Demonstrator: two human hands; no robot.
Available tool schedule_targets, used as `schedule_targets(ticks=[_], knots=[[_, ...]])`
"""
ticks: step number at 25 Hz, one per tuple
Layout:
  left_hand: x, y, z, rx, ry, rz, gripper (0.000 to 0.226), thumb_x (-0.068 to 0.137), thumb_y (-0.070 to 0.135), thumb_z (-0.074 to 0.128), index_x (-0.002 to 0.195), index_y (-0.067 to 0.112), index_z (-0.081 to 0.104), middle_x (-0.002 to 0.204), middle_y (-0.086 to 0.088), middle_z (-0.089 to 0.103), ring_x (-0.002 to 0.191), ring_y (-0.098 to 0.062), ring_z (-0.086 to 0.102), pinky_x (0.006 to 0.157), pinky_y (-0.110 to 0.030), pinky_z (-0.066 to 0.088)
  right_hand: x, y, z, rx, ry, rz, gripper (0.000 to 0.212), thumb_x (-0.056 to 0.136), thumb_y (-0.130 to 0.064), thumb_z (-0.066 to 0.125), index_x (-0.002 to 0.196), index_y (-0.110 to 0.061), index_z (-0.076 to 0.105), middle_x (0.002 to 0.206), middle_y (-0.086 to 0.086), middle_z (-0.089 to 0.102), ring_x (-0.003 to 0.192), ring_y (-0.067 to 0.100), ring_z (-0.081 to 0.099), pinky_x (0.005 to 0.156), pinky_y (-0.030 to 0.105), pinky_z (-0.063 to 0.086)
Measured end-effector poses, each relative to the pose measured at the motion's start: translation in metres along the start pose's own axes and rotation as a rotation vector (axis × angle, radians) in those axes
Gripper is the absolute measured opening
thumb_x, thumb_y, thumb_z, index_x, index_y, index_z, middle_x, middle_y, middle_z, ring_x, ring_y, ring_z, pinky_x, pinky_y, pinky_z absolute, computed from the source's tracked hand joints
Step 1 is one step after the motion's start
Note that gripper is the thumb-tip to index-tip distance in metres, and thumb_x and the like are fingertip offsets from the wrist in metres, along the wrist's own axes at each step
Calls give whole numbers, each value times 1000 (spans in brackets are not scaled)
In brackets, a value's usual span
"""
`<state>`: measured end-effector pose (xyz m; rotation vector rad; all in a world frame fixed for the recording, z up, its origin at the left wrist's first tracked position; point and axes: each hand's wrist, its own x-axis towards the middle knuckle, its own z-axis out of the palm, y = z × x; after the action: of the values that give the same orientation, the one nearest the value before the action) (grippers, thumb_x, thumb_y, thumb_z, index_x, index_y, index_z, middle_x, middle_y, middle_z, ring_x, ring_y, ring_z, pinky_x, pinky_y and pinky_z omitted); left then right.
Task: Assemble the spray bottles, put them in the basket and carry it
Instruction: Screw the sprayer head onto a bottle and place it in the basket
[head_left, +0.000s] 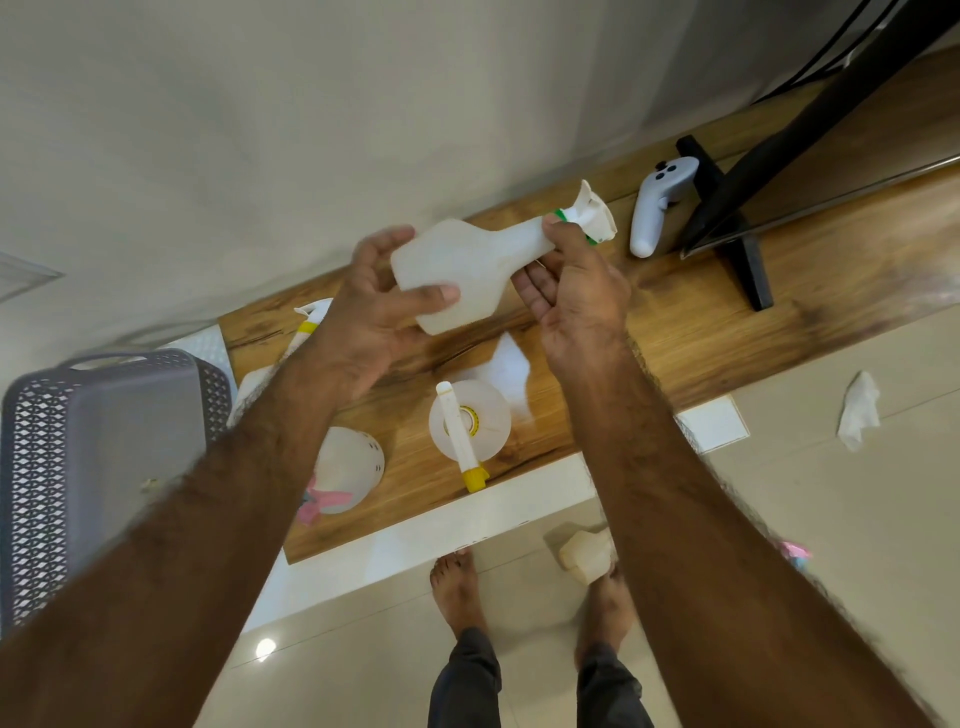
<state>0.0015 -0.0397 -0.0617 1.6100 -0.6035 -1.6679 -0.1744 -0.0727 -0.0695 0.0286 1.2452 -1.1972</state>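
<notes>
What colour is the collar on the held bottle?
The bottle has a green collar; the head view shows it.

Soft, even indoor light keeps the scene bright, with only faint, diffuse shadows under the things on the counter (675, 332). A small round glare spot sits on the glossy floor (266, 648), and a white sheen lies across the counter's wood. The wide lens bends straight edges and stretches the forearms (156, 597) toward the bottom corners, where they smear. The basket (31, 467) at left looks soft; the bottle (467, 260) is fairly sharp.
</notes>
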Motion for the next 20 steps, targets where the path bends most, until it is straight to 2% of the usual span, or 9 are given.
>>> schedule_targets(ticks=[1,3,5,8,11,14,16,18,20], knots=[[-1,0,1,21,9,50,89,72,32,86,149,30,42,145,-4,54,127,-28,63,90,-52,62,0,0,0,-20,-3,-4,26,86,-10,78,110,-6,69,113,18,76,99,30,77,77,37,66],[0,4,0,-58,-33,-122,90,73,67,79,148,29,48,143,-7,61,118,-33,70,86,-58,63,-3,2,2,-48,-11,-7,22,86,-11,78,106,-8,70,113,18,76,99,30,77,78,38,66],[-3,9,0,-107,-118,-290,86,79,82,61,141,22,59,131,-16,71,98,-34,77,73,-47,66,-5,2,3,-31,-10,-11,23,87,-11,78,108,-7,69,114,18,75,99,30,77,79,38,65],[-4,3,0,-29,-103,-130,68,86,60,71,137,16,60,119,-20,71,83,-30,75,62,-36,64,-8,-1,3,-32,-7,-16,34,89,-11,75,120,-1,66,113,21,75,98,31,77,78,39,66],[-15,-3,2,-29,-60,13,65,83,42,79,138,17,55,125,-18,70,91,-33,77,65,-36,63,-15,-6,9,-21,-32,-20,34,91,-9,73,121,4,66,115,24,74,100,33,76,77,39,65],[-34,0,-3,-53,-29,40,75,71,38,89,134,22,51,132,-10,66,98,-27,78,70,-38,63,-28,-7,22,-34,-57,-34,35,93,-8,70,124,8,64,116,24,74,90,29,75,70,37,64],[-51,4,-13,-5,11,66,77,66,38,91,130,23,52,126,-3,66,97,-18,79,71,-37,64,-44,-2,33,-120,-103,-70,28,93,-10,70,117,5,67,98,16,77,78,22,74,65,34,65],[-72,10,-30,135,93,146,74,66,39,92,128,23,55,121,3,66,99,-12,77,72,-33,65,-66,9,49,-235,-176,-160,9,91,-9,73,96,-2,71,81,9,74,71,20,72,63,32,62],[-96,18,-56,346,229,284,76,66,45,93,130,25,56,122,7,65,105,-8,70,79,-26,63,-96,31,75,-343,-276,-308,10,87,-7,77,81,-6,69,73,9,68,67,23,65,64,33,55]])
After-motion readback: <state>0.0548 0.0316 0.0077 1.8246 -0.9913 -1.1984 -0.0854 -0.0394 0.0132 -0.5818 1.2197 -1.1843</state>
